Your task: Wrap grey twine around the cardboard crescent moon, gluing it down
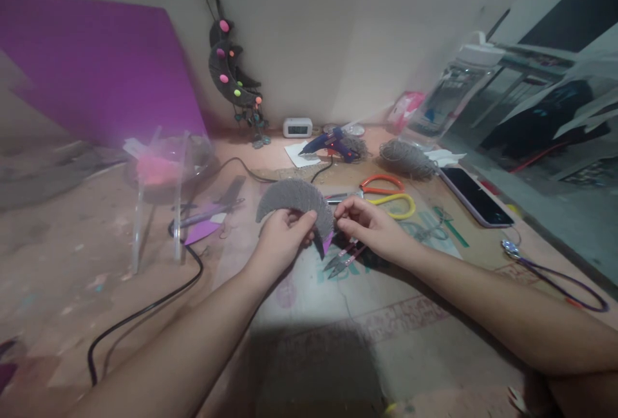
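Observation:
A crescent wrapped in grey yarn (293, 195) is held above the table by my left hand (286, 236), thumb across its inner curve and fingers behind. Its lower right tip shows bare purple (327, 242). Close beside the crescent's right edge, my right hand (369, 225) has thumb and fingers drawn together in a pinch. What lies between those fingertips is too small to make out. Under the right hand rest small thread snips (342, 262) with pointed blades. Just behind it are scissors with an orange and a yellow handle (393, 202).
A blue glue gun (328, 145) stands at the back, its black cord (145, 307) running left. Grey yarn (408, 159), a phone (476, 198) and a water bottle (451, 93) are right. A decorated crescent (226, 73) hangs on the wall. Purple sheet (106, 70) stands left.

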{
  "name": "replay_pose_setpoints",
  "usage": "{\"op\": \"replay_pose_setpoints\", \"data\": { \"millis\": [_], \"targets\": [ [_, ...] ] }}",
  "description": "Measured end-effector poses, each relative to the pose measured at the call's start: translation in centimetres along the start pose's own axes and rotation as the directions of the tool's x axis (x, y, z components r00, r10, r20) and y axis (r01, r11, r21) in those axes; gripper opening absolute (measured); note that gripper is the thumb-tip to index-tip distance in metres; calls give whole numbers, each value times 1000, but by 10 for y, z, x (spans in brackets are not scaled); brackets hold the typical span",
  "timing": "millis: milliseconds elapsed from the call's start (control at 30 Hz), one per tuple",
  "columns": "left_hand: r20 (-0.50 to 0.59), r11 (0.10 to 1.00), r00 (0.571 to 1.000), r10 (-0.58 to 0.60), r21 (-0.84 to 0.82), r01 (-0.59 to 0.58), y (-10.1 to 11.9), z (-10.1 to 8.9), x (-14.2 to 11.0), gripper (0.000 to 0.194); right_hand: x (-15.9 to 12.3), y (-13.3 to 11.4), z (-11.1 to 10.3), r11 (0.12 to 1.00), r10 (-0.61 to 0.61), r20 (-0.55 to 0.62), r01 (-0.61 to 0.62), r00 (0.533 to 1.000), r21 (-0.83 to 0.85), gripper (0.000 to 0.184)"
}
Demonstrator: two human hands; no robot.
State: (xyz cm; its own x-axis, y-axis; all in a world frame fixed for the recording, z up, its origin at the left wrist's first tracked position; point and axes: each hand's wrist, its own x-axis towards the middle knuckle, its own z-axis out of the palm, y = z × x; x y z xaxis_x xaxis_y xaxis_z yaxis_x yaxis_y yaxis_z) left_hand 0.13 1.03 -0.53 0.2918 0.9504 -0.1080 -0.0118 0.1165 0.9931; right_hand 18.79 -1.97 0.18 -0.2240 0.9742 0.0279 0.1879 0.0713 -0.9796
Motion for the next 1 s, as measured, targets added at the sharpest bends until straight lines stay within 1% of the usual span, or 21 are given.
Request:
{"op": "replay_pose_setpoints", "data": {
  "millis": [133,267,333,433,533,633,700,800,900,1000],
  "targets": [
    [26,997,999,32,67,-34,0,0,-1,26,0,-2,0,998,59,23,-59,998,1,31],
    [63,995,996,61,80,-66,-5,1,-3,18,-2,-4,2,983,182,107,-182,978,-9,37],
    [55,995,996,74,60,-77,-8,2,-3,21,-3,-3,4,985,171,92,-170,981,-21,39],
    [40,993,993,110,49,-112,-12,3,-4,26,-4,-3,5,995,101,33,-101,994,-9,39],
    [42,984,985,168,57,-171,-13,3,-7,28,-4,-2,6,994,103,6,-104,995,22,38],
    [134,959,965,227,142,-245,-12,4,-14,24,-4,-3,4,993,110,-15,-109,994,35,38],
    [206,924,943,261,228,-306,-12,5,-19,32,-3,-3,3,993,109,-35,-107,993,43,39],
    [275,869,919,282,333,-367,-14,5,-22,44,-3,-2,3,993,107,-54,-104,993,51,40],
    [296,844,914,278,379,-379,-17,5,-21,47,-4,-3,5,994,100,-29,-99,995,43,38],
    [279,862,917,283,345,-371,-18,6,-18,42,-5,-4,7,993,110,-1,-110,994,38,36]
  ]
}}
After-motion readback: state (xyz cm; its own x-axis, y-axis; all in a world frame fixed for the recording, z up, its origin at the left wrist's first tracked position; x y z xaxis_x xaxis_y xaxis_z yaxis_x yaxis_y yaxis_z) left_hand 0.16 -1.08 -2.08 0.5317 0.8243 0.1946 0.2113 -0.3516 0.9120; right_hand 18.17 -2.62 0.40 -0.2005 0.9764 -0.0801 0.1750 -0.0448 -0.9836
